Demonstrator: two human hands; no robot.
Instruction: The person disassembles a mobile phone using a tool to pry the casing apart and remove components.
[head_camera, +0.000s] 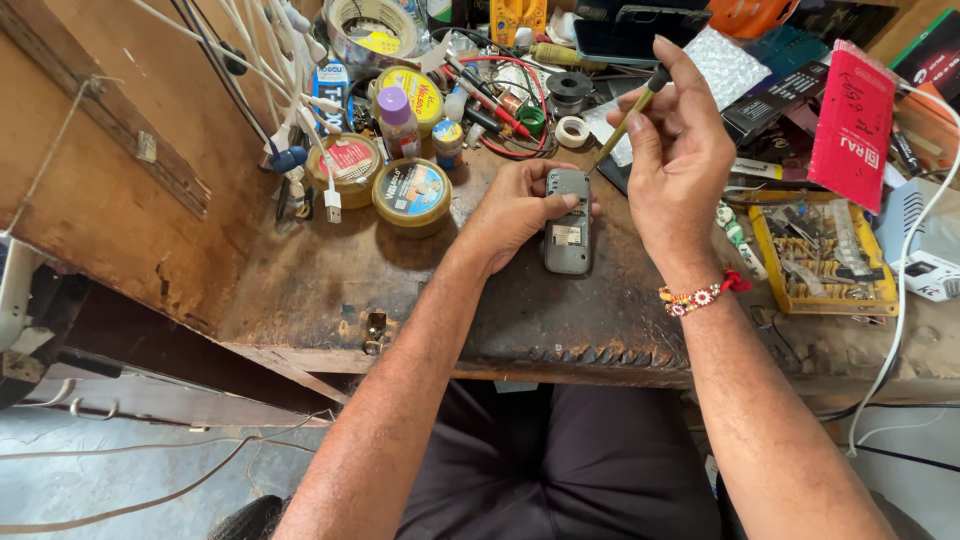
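Phone (567, 221) on the desk (420, 300), tins (411, 192) to its left, parts tray (823, 258) right (bottles (398, 121) and cables behind)

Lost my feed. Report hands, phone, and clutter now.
Left hand holds grey phone flat on bench. Right hand grips screwdriver, tip at phone's top. Tins left, clear.

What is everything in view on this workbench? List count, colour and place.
phone: 1, grey, back up, bench centre, under the left hand
screwdriver: 1, yellow shaft, black cap, in the right hand
round tins: several, yellow-rimmed, left of the phone
small bottle: 1, purple cap, behind the tins
parts tray: 1, yellow, right of the right wrist
packet: 1, red, far right
cables: several, white, hanging at left
workbench: 1, worn brown wood
left hand: steadies the phone
right hand: raised, pinching the screwdriver; beaded bracelet on its wrist
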